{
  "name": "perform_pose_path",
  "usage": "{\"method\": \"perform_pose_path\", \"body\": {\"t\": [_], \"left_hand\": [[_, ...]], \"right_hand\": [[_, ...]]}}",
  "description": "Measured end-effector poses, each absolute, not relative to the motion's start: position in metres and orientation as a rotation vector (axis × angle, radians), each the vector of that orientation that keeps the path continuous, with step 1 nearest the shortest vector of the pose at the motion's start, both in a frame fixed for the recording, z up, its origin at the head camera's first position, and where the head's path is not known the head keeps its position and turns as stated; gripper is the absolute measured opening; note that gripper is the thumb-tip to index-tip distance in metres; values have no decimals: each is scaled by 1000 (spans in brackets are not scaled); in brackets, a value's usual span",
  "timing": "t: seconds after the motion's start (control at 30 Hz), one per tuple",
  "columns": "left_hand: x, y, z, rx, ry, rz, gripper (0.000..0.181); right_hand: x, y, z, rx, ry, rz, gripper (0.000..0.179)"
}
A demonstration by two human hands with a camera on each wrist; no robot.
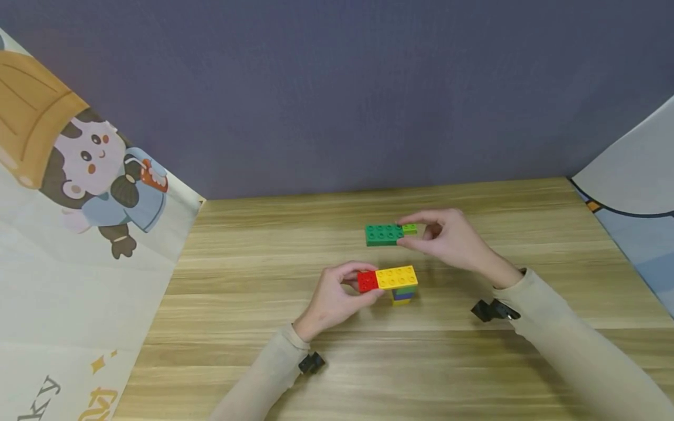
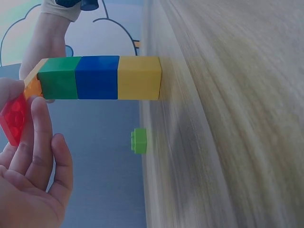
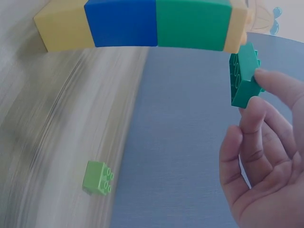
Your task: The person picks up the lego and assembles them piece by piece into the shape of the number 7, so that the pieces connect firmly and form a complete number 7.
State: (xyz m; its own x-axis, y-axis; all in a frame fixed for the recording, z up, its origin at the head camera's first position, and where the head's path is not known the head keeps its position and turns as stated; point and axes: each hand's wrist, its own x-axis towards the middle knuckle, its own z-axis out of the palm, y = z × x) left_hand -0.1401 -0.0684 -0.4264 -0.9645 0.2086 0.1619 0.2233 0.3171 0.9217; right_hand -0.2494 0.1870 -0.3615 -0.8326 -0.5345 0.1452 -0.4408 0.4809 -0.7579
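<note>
My left hand [image 1: 337,295] pinches a flat red brick [image 1: 367,282] between thumb and fingers. The red brick sits at the left end of a flat yellow brick [image 1: 396,278], which tops an upright tower. Below it the tower has a green block [image 2: 58,78], a blue block [image 2: 97,77] and a yellow block [image 2: 139,78] on the table. Behind the tower, my right hand [image 1: 447,240] pinches a dark green brick [image 1: 383,234] by its right end, studs up and held off the table. Whether the red and yellow bricks are joined, I cannot tell.
A small light green brick [image 3: 98,178] stands on the wooden table [image 1: 237,292] behind the tower, partly hidden in the head view by the dark green brick. A dark blue-grey panel [image 1: 337,99] rises at the table's back edge. Printed sheets stand at both sides.
</note>
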Motion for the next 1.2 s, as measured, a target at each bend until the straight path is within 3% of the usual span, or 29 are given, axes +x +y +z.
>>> {"method": "perform_pose_path", "body": {"t": [0.63, 1.2], "left_hand": [[-142, -66, -429, -453, -2518, -1815, 37], [-144, -66, -430, -450, -2498, -1852, 36]], "right_hand": [[-222, 198, -355, -878, 2561, -1263, 37], [-206, 197, -373, -1044, 2487, -1403, 33]]}}
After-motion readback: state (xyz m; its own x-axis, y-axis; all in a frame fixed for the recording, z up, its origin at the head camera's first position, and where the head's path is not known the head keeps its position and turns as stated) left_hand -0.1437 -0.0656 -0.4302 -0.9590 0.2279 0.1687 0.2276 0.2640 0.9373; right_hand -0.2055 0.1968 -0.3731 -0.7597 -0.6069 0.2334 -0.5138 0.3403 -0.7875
